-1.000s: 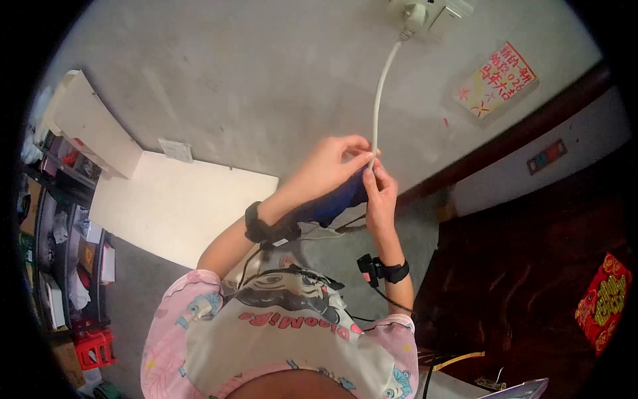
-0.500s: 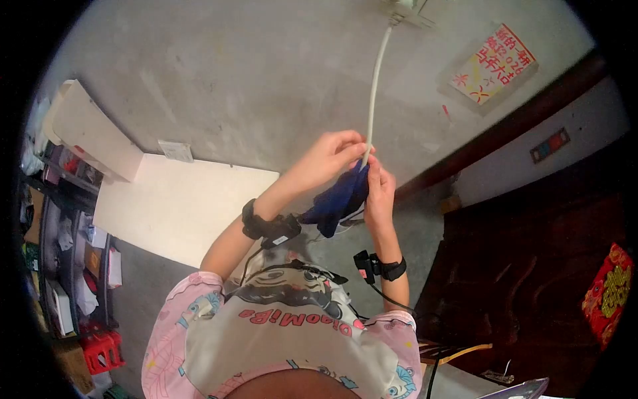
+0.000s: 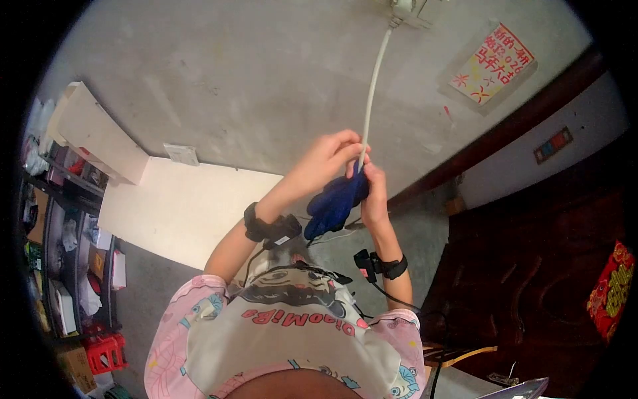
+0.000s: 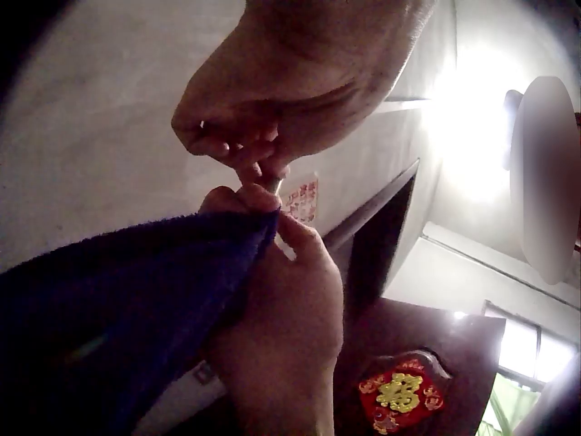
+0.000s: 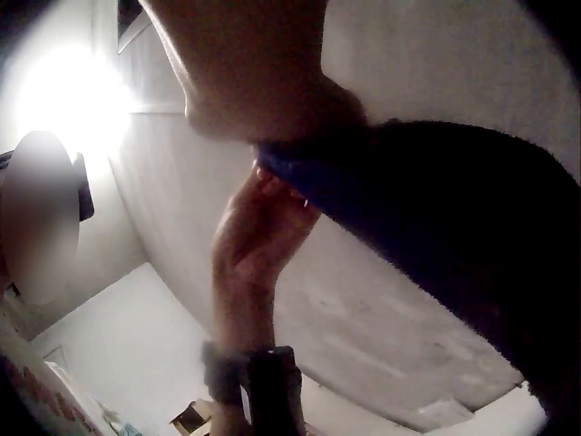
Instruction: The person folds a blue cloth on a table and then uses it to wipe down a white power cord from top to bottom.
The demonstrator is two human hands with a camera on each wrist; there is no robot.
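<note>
A white cable [image 3: 375, 86] runs down from a plug [image 3: 402, 8] at the wall socket to both hands. My left hand [image 3: 325, 159] pinches the cable between thumb and fingers. Just beside and below it, my right hand [image 3: 375, 196] grips a dark blue cloth [image 3: 335, 203] around the cable's lower part. The cloth hangs down between the hands. In the left wrist view the cloth [image 4: 136, 282] covers part of the right hand [image 4: 290, 318]; in the right wrist view the cloth [image 5: 436, 209] hides the fingers' contact with the cable.
A white tabletop [image 3: 186, 206] stands against the wall at left, with loaded shelves [image 3: 70, 266] and a red plastic stool [image 3: 105, 352] beyond. A paper sign [image 3: 494, 65] hangs on the wall. Dark carved wood furniture [image 3: 512, 266] fills the right side.
Both hands have moved slightly down and left along the cable. The blue cloth, earlier mostly behind the left hand and forearm, now hangs more visibly between the hands.
</note>
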